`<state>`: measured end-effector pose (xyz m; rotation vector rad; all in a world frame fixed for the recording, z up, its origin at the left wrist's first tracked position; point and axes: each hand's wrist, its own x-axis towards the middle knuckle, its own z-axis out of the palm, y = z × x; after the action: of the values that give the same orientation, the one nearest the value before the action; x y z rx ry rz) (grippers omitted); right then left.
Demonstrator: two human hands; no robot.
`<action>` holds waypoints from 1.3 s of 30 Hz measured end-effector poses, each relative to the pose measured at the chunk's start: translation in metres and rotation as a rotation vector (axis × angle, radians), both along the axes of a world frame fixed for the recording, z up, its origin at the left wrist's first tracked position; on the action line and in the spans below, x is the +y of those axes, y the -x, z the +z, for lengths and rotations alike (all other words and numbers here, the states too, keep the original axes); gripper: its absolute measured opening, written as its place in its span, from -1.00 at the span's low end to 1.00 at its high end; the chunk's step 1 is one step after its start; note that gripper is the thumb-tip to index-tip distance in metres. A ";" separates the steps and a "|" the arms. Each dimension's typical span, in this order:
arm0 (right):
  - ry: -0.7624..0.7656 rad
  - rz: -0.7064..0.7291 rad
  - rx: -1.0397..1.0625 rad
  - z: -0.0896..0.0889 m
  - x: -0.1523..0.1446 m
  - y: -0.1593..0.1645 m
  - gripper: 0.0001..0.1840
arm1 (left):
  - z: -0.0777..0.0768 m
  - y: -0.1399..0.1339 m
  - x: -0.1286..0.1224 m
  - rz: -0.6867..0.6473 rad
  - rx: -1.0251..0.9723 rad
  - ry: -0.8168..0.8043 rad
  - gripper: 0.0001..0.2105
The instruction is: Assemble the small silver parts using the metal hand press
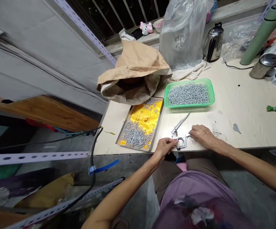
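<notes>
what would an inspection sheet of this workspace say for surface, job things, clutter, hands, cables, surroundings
Surface: pale tabletop, dark scuffs near the right hand
Job's things: spring-loaded metal hand tool; green plastic basket and yellow-lined tray, both holding small metal pins
Clutter: brown paper bag, translucent plastic bag, metal kettle, green bottle, green-wrapped sweets
Hands: left hand fingertips at the tool, anything pinched too small to tell; right fingertips at one tool arm's end
Cables: black cable by the table's left edge; thin black cord near the bottle
Surroundings: barred window, pink-and-white toy on the sill
</notes>
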<state>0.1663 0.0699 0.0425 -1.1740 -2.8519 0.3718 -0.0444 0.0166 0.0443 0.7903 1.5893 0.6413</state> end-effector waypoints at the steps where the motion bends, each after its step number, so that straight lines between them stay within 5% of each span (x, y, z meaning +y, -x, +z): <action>1: -0.002 0.000 0.008 0.000 -0.001 0.000 -0.82 | 0.000 -0.001 0.000 -0.002 0.019 0.025 -0.71; 14: -0.003 -0.046 0.014 0.001 -0.005 0.002 -0.80 | -0.005 0.000 0.003 -0.134 0.110 0.189 -0.75; 23: 0.127 -0.016 0.007 0.015 0.001 0.000 -0.83 | -0.003 0.002 0.013 -0.235 0.070 0.257 -0.75; 27: 0.055 0.024 -0.029 0.014 0.022 -0.002 -0.15 | -0.002 0.001 0.011 -0.207 0.043 0.255 -0.79; 30: 0.034 0.090 -0.094 0.006 0.042 0.001 0.05 | -0.003 0.000 0.009 -0.190 0.036 0.252 -0.79; 39: 0.032 0.128 -0.173 0.014 0.060 0.017 -0.27 | -0.004 0.000 0.009 -0.163 0.055 0.280 -0.77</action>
<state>0.1497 0.1294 0.0562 -1.0810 -3.0916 0.3365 -0.0445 0.0252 0.0398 0.7224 1.6024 0.2735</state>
